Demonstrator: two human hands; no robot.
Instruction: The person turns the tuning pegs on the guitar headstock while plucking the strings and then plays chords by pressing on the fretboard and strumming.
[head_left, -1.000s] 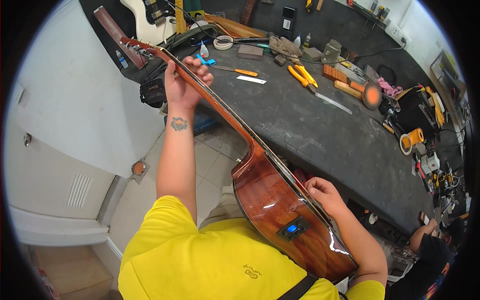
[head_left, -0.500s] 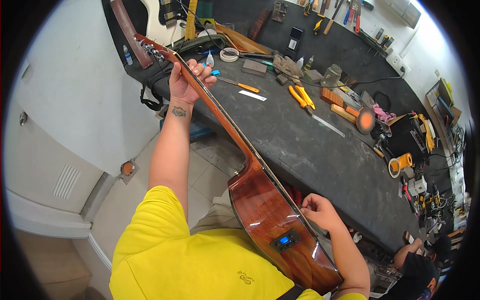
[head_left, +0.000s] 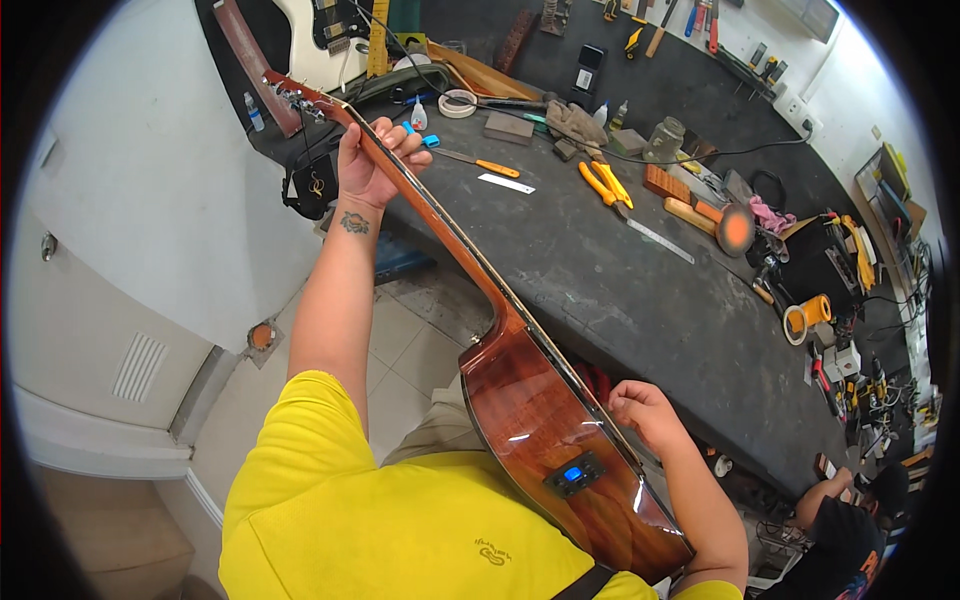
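Guitar (head_left: 540, 410) across lap, headstock out over the dark worktop (head_left: 600, 270).
Left hand (head_left: 372, 165) fingers wrapped round neck; right hand (head_left: 645, 410) curled loosely at strings. Risk: swinging neck strikes glue bottle (head_left: 418, 116) or screwdriver (head_left: 480, 162).

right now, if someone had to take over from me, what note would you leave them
Left hand: wrapped round the guitar neck near the headstock, fingers on the frets.
Right hand: loosely curled at the strings, over the front of the guitar body.
Guitar: held in playing position against the yellow shirt, headstock out over the bench.
Done: guitar is strung and in hand.
Left: cannot tell from this view.
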